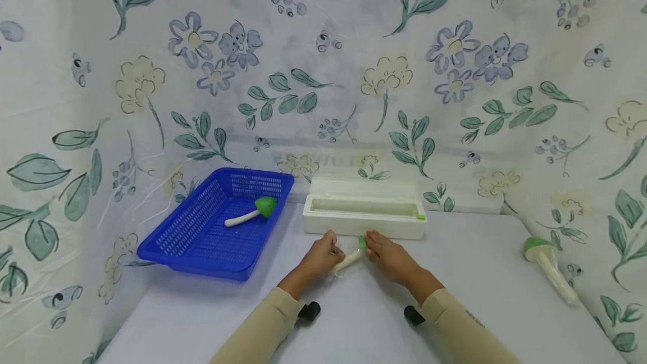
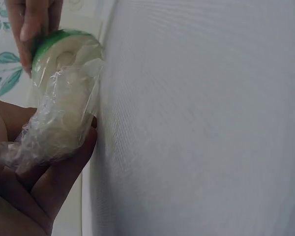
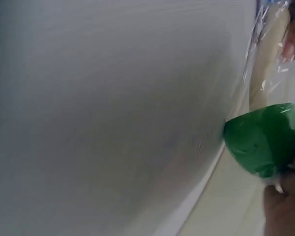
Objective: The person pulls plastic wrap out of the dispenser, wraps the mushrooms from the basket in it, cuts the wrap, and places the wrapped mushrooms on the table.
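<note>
A toy mushroom [image 1: 349, 260] with a green cap and pale stem lies wrapped in clear plastic film, just in front of the white box. My left hand [image 1: 321, 255] grips its stem end, and bunched film [image 2: 64, 113] shows over those fingers in the left wrist view. At the cap end, my right hand [image 1: 393, 257] has its fingers bent against the green cap [image 3: 263, 140] and the film there. The cap points toward the right hand. Part of the right hand lies outside the right wrist view.
Behind the hands stands a long white box [image 1: 364, 226], lid raised, with a small green piece on its edge. A blue basket [image 1: 202, 268] at left holds another green-capped mushroom [image 1: 253, 211]. A film-wrapped mushroom [image 1: 551, 271] lies at the table's right edge.
</note>
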Available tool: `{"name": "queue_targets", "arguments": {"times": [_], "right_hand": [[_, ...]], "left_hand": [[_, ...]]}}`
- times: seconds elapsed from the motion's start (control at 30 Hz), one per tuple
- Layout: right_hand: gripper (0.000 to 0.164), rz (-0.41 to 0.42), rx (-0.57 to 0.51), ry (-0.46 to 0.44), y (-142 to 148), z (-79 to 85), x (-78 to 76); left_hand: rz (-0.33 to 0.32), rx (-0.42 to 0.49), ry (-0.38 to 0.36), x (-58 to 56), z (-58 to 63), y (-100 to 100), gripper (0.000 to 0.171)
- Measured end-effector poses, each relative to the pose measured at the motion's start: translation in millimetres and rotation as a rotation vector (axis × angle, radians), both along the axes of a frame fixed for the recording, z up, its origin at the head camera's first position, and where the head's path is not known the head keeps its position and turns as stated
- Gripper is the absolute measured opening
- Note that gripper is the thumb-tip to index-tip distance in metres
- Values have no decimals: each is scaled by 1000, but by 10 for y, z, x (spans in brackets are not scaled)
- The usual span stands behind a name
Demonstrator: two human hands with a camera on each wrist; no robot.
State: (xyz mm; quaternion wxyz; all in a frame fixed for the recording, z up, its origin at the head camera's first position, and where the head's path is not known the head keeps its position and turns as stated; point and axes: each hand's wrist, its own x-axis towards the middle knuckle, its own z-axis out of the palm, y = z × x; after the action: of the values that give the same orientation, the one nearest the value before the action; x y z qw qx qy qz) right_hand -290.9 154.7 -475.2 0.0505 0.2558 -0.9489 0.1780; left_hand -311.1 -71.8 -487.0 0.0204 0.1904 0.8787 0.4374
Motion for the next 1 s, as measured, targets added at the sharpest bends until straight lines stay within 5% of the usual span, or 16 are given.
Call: {"name": "queue_targets", "arguments": {"times": [0.2,0.37,0.53,0.73,0.87,1.0], "right_hand": [[77,122,197,-98,88,33,88],[52,156,-7,-185,151,256,-37],[36,105,-258,-203,154,245,-224],[47,64,-218,-189,70,98,-281],[64,-54,-191,-233,34,93,-225],[70,-156,-171,-229,9,63,-145]], "left_hand": [[-8,-20,31,11,2,14,31],[1,-27,45,-13,17,-24,31],[-11,-52,94,-35,38,-32,30],[-21,-105,177,-34,37,-18,30],[6,-151,229,1,55,17,24],[-34,-186,276,62,73,84,15]]}}
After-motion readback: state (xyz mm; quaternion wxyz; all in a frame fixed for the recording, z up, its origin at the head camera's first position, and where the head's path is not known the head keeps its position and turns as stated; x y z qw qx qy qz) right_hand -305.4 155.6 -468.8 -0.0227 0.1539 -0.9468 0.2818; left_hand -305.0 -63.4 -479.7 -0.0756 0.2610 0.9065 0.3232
